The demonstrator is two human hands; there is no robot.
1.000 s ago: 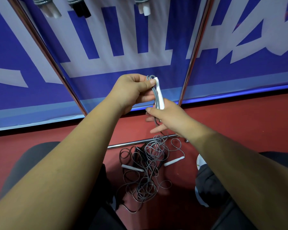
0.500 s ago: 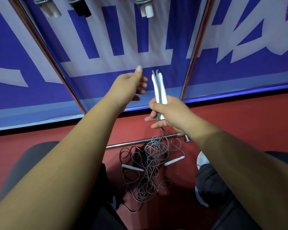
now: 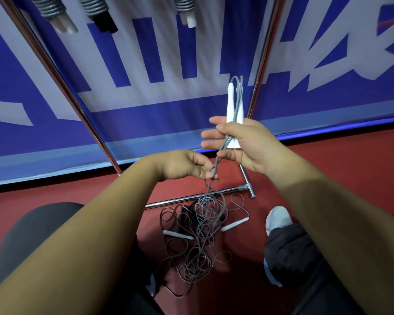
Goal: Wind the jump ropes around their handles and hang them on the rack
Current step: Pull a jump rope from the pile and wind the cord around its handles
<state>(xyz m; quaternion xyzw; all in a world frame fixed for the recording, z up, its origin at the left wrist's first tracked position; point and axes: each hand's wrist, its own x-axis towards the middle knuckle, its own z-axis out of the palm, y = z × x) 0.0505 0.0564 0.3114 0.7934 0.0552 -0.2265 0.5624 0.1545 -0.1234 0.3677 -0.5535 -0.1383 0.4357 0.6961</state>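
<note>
**Handles paired upright, cord pinched for winding**
The right hand (image 3: 243,144) clasps the two slim white plastic handles (image 3: 233,103) by their wider ends, thumb pressing and fingers half straight. The left hand (image 3: 182,164) pinches the thin grey rope cord (image 3: 221,151) just below. The cord looks light, limp and springy, so it likely needs steady tension; its slack trails into the tangled rope pile (image 3: 198,235) on the red floor (image 3: 328,178).

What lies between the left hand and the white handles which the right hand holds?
In the head view, only a stretch of grey cord: it runs from the white handles down to the left hand, which pinches it.
</note>
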